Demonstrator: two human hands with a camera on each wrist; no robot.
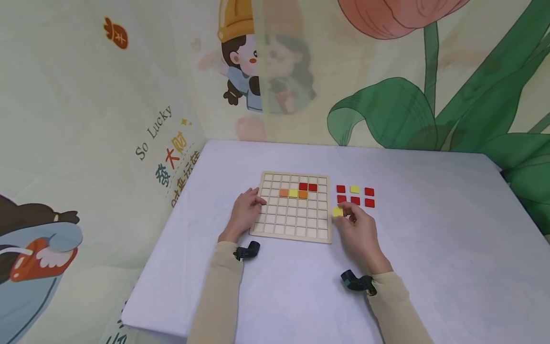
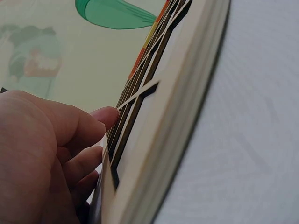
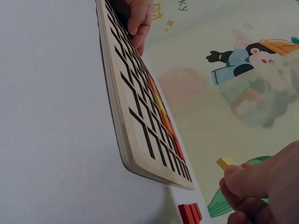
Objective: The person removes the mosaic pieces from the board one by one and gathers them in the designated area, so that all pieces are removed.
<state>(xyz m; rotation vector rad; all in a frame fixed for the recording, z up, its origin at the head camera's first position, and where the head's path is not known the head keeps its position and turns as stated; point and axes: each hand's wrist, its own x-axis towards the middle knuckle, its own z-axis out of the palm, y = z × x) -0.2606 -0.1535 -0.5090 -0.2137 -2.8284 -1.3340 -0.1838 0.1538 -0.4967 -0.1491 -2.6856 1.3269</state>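
Observation:
A wooden grid board (image 1: 281, 229) lies on the table, holding two red tiles (image 1: 308, 187) with an orange, a yellow and another orange tile (image 1: 302, 194) in the row below. My left hand (image 1: 246, 212) rests at the board's left edge, its fingers loosely bent over the rim. Between thumb and fingertips, my right hand (image 1: 360, 233) pinches a small square yellow tile (image 1: 337, 211), just off the board's right edge. In the right wrist view this yellow tile (image 3: 225, 163) is seen edge-on, raised above the table. Some of the right fingers are hidden behind the thumb.
Right of the board, several loose red tiles (image 1: 369, 191) and one yellow tile (image 1: 354, 189) lie in two rows, just beyond my right hand. A white cloth covers the table (image 1: 451, 239). A printed curtain (image 1: 301, 124) hangs behind and on the left.

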